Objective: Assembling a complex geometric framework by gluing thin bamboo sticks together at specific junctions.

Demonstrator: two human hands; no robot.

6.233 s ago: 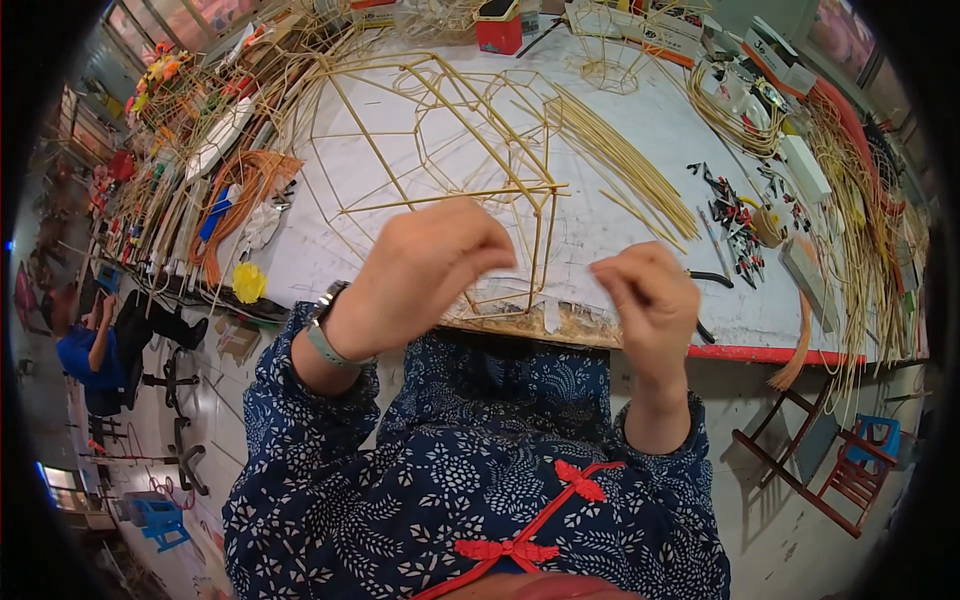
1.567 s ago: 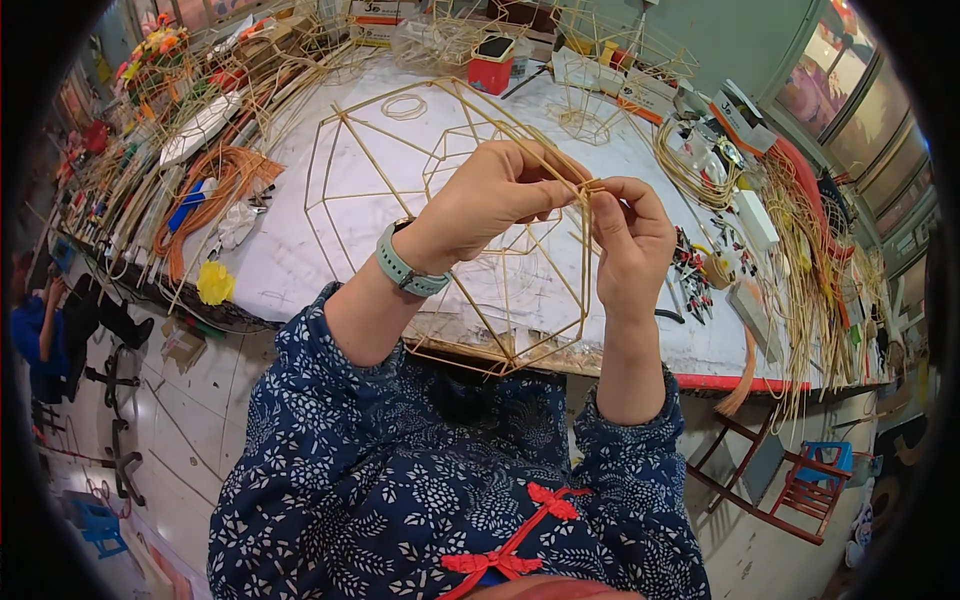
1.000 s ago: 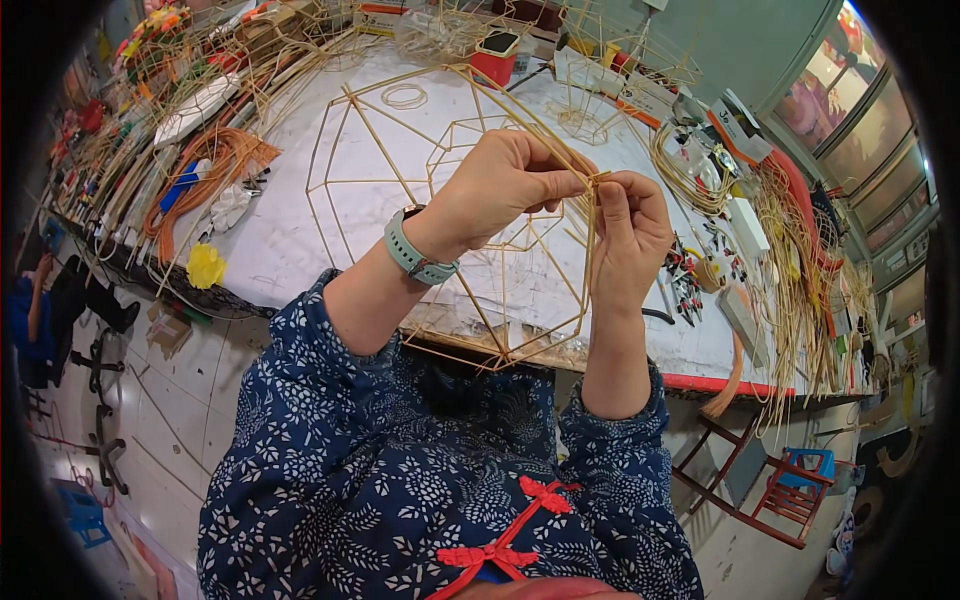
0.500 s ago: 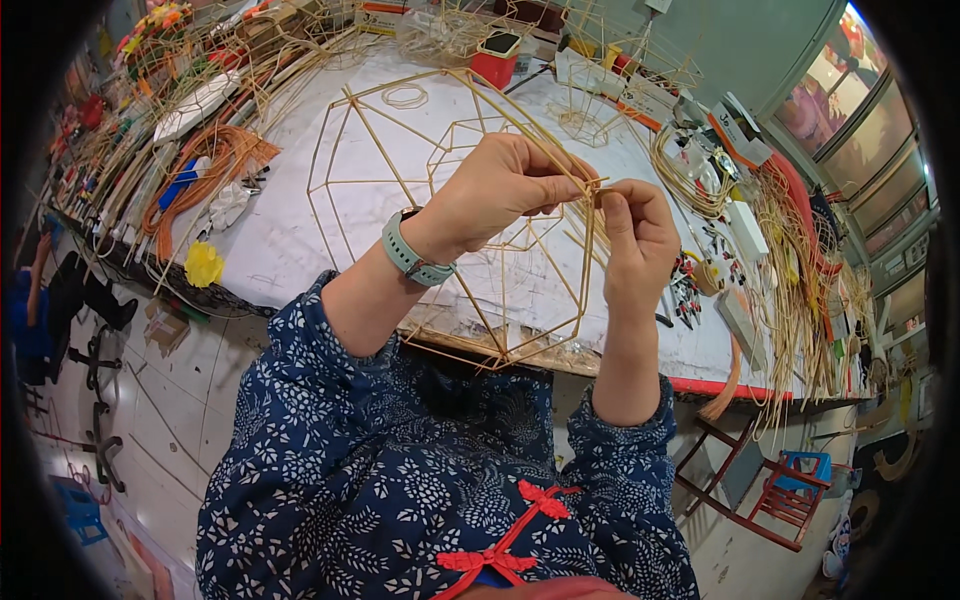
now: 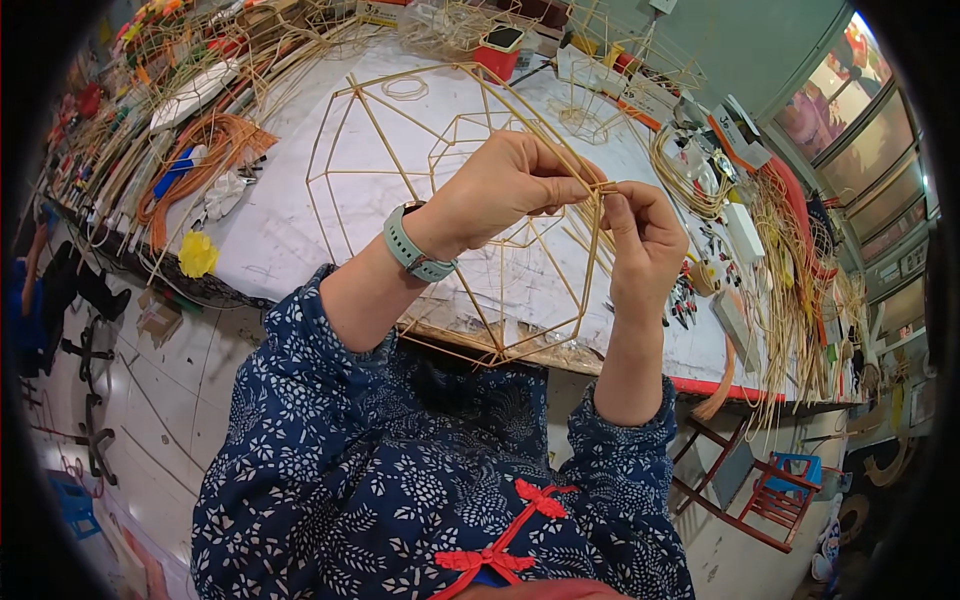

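Observation:
An open faceted frame of thin tan strips (image 5: 383,137), perhaps bamboo or cane, stands tilted above the white-covered table. My left hand (image 5: 515,180), with a pale green watch band on its wrist, pinches the frame at its right-hand joint. Opposite it, my right hand (image 5: 640,235) is closed, thumb against forefinger, on a short strip end at that same joint. The fingertips of both hands almost meet there. Whether a thin tie is wound round the joint is too small to tell. The frame's lowest corner (image 5: 500,355) sits by the table's near edge.
The white table (image 5: 270,235) carries a coil of orange strands (image 5: 205,170) and a yellow flower shape (image 5: 198,254) at left. A red container (image 5: 498,55) stands at the back. Pliers (image 5: 683,303) and bundles of long strips (image 5: 790,300) lie at right; a folding chair (image 5: 735,480) is below.
My right hand has shifted slightly right, and the short strip end at the joint now lies between its fingertips. My left hand keeps its pinch; the frame has tilted a little.

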